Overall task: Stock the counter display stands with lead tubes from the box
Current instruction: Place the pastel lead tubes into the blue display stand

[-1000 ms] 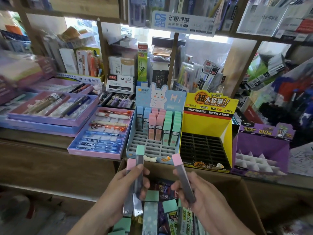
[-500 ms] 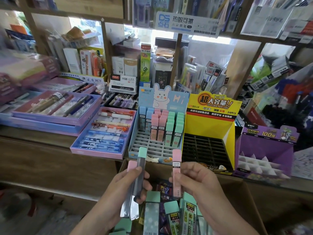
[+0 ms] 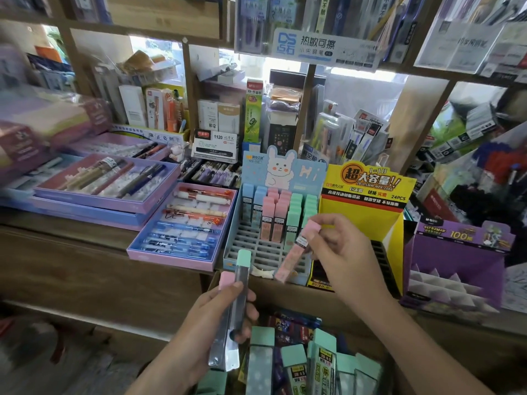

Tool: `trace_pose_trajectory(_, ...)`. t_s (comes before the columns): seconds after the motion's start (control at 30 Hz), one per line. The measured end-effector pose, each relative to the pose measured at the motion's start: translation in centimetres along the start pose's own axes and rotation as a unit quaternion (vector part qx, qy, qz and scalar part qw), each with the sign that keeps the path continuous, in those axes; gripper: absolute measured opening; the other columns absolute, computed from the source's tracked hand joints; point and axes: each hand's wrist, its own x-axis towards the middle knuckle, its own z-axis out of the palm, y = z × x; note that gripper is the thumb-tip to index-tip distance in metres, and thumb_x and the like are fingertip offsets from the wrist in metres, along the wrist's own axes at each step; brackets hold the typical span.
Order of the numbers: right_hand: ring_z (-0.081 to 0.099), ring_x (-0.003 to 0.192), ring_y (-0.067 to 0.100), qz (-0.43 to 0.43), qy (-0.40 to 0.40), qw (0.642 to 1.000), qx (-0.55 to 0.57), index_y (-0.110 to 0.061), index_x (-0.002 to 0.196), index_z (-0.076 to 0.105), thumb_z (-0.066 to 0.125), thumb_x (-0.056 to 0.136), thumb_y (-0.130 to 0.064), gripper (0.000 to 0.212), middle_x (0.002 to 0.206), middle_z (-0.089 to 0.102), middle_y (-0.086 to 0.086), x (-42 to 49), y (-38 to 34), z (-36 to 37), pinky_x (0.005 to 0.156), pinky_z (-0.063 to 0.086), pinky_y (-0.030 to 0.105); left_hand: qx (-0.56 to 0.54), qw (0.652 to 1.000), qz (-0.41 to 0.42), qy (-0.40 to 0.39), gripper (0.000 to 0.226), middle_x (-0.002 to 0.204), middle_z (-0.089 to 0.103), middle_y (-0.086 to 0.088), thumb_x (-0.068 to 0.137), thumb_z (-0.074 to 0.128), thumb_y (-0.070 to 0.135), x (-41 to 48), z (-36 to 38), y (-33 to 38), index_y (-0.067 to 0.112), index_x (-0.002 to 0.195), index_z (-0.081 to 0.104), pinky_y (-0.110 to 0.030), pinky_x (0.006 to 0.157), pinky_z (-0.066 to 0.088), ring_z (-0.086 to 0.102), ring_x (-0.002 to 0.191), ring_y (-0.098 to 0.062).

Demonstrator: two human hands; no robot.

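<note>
Counter (image 3: 85,252) under crowded stationery shelves (image 3: 171,32), right hand (image 3: 350,260) pinching pink tube (image 3: 293,252), left hand (image 3: 211,317) gripping two tubes (image 3: 242,289)

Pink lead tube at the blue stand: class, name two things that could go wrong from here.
The right hand pinches the pink tube near its cap, tilted; its lower end might catch on the blue stand and miss a slot. The left hand grips several tubes together; one may slip out.
</note>
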Motion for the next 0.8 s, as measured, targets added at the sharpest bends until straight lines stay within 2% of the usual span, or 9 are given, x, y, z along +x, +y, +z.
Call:
trace_pose_trajectory(0.07,0.068,0.077,0.034,-0.017,0.002,1.0,-0.014,-0.034,0.102,0.064,0.066,0.099,-0.037,0.004,0.085,0.076,0.001,1.2,-0.6,0.3,0.068,0.055,0.05,-0.003,1.0,0.001,0.003,0.041,0.079,0.064,-0.022,0.09,0.064,0.034,0.0,0.1,0.1,-0.005,0.104,0.069,-0.028,0.048,0.041,0.056,0.055,-0.027)
trace_pose_trajectory(0.17,0.065,0.082,0.013,-0.043,0.013,0.998,-0.053,-0.027,0.098,0.072,0.073,0.095,-0.031,0.005,0.088,0.071,-0.006,3.0,-1.0,0.6,0.071,0.055,0.028,-0.003,1.0,0.001,0.0,0.041,0.079,0.065,-0.021,0.089,0.063,0.035,-0.1,0.1,0.2,-0.004,0.103,0.07,-0.03,0.049,0.041,0.057,0.055,-0.027)
trace_pose_trajectory(0.3,0.056,0.074,0.003,-0.035,-0.001,0.997,-0.075,-0.02,0.103,0.076,0.077,0.092,-0.022,0.011,0.087,0.069,-0.001,4.9,-1.5,1.1,0.069,0.052,0.024,-0.009,1.0,0.005,0.001,0.043,0.078,0.064,-0.021,0.088,0.064,0.036,0.0,0.0,0.2,-0.004,0.103,0.069,-0.03,0.048,0.04,0.056,0.055,-0.026)
trace_pose_trajectory(0.47,0.051,0.066,0.002,-0.05,-0.028,0.986,-0.159,-0.021,0.098,0.077,0.076,0.092,-0.019,0.006,0.078,0.066,-0.009,6.5,-1.8,1.5,0.063,0.046,0.016,-0.013,1.0,0.001,-0.004,0.043,0.08,0.065,-0.021,0.088,0.066,0.037,0.1,-0.4,0.1,-0.003,0.104,0.071,-0.03,0.048,0.043,0.057,0.057,-0.027)
trace_pose_trajectory(0.57,0.054,0.067,0.0,-0.069,-0.04,0.975,-0.206,-0.022,0.098,0.079,0.075,0.091,-0.018,0.008,0.079,0.064,-0.013,6.7,-1.7,1.4,0.063,0.043,0.013,-0.017,1.0,0.0,-0.012,0.04,0.081,0.065,-0.021,0.089,0.066,0.037,0.1,-0.6,0.1,0.0,0.1,0.073,-0.03,0.048,0.043,0.058,0.058,-0.027)
trace_pose_trajectory(0.67,0.056,0.072,0.001,-0.092,-0.049,0.965,-0.241,-0.019,0.1,0.08,0.076,0.091,-0.019,0.01,0.081,0.064,-0.014,6.9,-1.8,1.3,0.067,0.043,0.017,-0.019,1.0,0.0,-0.016,0.039,0.081,0.065,-0.022,0.088,0.067,0.038,0.2,-0.7,0.0,0.001,0.099,0.073,-0.03,0.048,0.044,0.058,0.058,-0.027)
trace_pose_trajectory(0.8,0.055,0.077,-0.01,-0.105,-0.066,0.959,-0.254,-0.018,0.106,0.08,0.077,0.091,-0.018,0.016,0.085,0.064,-0.017,7.3,-2.0,1.5,0.068,0.037,0.004,-0.014,1.0,-0.001,-0.016,0.04,0.082,0.065,-0.023,0.09,0.067,0.037,0.3,-0.7,0.0,-0.001,0.102,0.072,-0.031,0.049,0.043,0.057,0.059,-0.027)
